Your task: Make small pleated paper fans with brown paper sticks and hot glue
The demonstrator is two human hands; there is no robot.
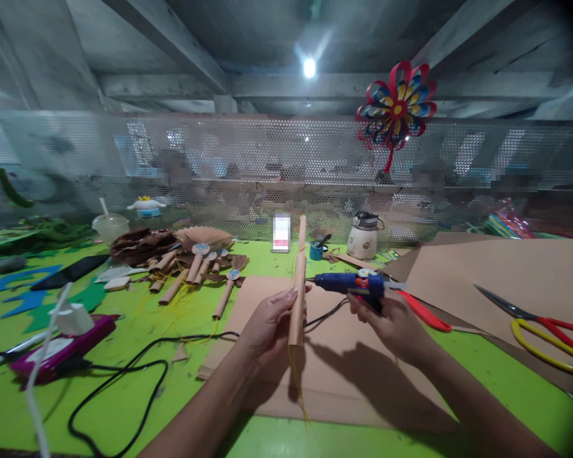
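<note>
Upright in my left hand (274, 318) is a rolled brown paper tube (297, 305), closed between thumb and fingers. A narrower flat piece rises from its top, and yellow string (298, 388) dangles below. My right hand (386, 318) grips a blue hot glue gun (353, 284), its nozzle pointing left at the tube's upper part. Whether the nozzle touches the paper I cannot tell. Beneath both hands lies a brown cardboard sheet (363, 388). Finished-looking paper fans with tube handles (198, 261) are heaped to the left.
Scissors with red and yellow handles (544, 324) lie on brown paper (501, 273) at the right. A black cord (165, 375) loops across the green table from a purple power strip (67, 350). Behind stand a white flask (363, 236), a blue pot (316, 251) and a lit phone (281, 233).
</note>
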